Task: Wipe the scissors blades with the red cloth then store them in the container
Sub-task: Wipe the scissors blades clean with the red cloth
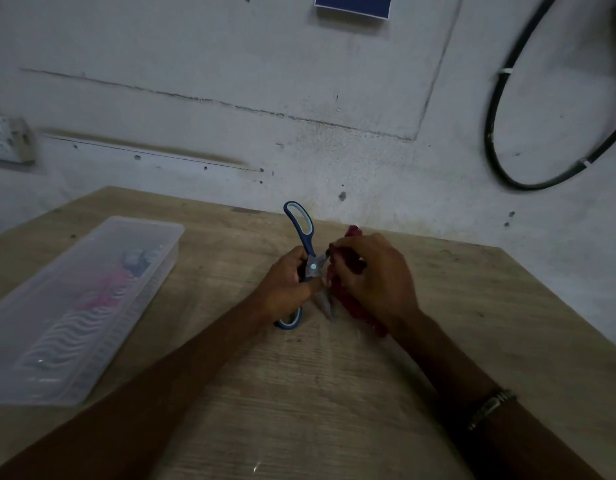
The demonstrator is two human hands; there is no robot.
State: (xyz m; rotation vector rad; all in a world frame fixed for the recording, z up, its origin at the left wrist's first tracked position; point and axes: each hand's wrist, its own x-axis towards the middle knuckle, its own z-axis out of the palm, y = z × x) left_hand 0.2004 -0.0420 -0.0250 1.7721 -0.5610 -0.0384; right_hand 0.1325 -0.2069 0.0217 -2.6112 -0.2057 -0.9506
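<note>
Head view: left hand (286, 285) wrapped around the blue-handled scissors (305, 249) at the pivot, fingers curled on the lower handle, whose loop pokes out below the palm. Upper handle loop raised clear, pointing away toward the wall. Scissors spread wide open, held just above the wooden table (334, 393), near its middle. Right hand (372, 278) bunched around the red cloth (350, 299), fingertips pinching cloth against one blade right beside the pivot, touching the left hand's thumb side. Other blade blurred, angled down toward the table between the two hands. Cloth trailing out above the knuckles and below the wrist. Metal bracelet (492, 407) on the right forearm. Clear plastic container (92, 341) well to the left, lid on, something pink and something grey-blue dimly visible through it.
</note>
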